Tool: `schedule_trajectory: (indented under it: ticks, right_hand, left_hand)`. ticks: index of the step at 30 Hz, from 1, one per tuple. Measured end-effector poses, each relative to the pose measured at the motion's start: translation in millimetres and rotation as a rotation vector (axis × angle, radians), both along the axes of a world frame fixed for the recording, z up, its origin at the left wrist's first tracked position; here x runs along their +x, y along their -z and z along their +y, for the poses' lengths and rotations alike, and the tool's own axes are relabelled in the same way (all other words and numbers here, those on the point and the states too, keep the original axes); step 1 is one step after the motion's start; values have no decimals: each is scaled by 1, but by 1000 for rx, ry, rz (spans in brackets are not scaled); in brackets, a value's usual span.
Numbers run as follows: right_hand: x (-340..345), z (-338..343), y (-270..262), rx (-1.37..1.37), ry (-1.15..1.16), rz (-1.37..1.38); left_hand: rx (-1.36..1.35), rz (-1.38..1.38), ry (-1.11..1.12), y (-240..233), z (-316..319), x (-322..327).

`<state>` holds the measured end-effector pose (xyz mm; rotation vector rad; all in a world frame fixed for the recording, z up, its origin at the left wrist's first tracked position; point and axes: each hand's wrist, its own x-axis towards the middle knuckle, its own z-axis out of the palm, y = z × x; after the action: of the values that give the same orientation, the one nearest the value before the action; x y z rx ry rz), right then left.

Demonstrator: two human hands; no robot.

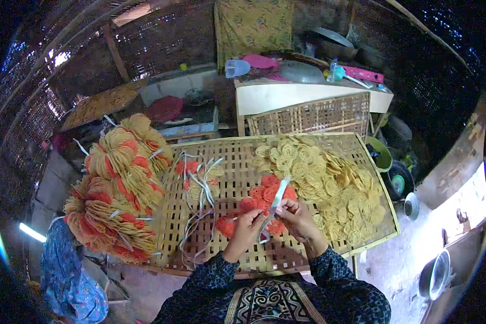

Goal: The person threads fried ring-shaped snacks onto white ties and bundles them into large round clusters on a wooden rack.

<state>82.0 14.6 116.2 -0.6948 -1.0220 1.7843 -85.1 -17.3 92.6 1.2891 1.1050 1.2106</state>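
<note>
My left hand (249, 229) and my right hand (299, 220) meet over a woven bamboo tray (243, 158). Between their fingers runs a pale flat plastic strip (281, 190), one end sticking up and a lower part curling down beside my left fingers. Beneath and behind the hands lie round red lacy discs (267, 188), partly hidden by them. To the right spreads a heap of yellow lacy discs (308, 162). Left of the hands are loose white strips (204, 186) on a few red and yellow discs. Large tied bundles of yellow and red discs (117, 174) are piled at the tray's left end.
Behind the tray stands a white-sided table (275, 97) with a pink basin (261, 61), a clear container and a bottle. A woven bamboo panel (308, 115) leans against it. A green bucket (380, 154) is at the right, blue patterned cloth (71, 271) at the lower left.
</note>
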Motion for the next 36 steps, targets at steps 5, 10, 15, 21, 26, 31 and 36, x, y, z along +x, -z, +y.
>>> schedule_trajectory:
  ticks: [5,10,15,21,26,31,36]
  right_hand:
    - [20,-1,0,128,44,-157]
    - [37,2,10,171,63,-117]
    - [39,-3,6,64,125,1]
    - [43,-4,-4,-96,-14,179]
    - [46,7,25,42,49,-48]
    - [40,6,19,110,69,-111]
    - [38,10,33,10,10,-28]
  left_hand:
    - [219,-104,4,2,8,26]
    - [152,199,-42,-20,6,32]
    - [163,256,-15,-6,11,44]
    - [-208,-116,164,-6,9,45]
    - [177,156,15,0,18,45]
    - [70,298,19,-12,16,32]
    - [112,147,-115,-7,15,33]
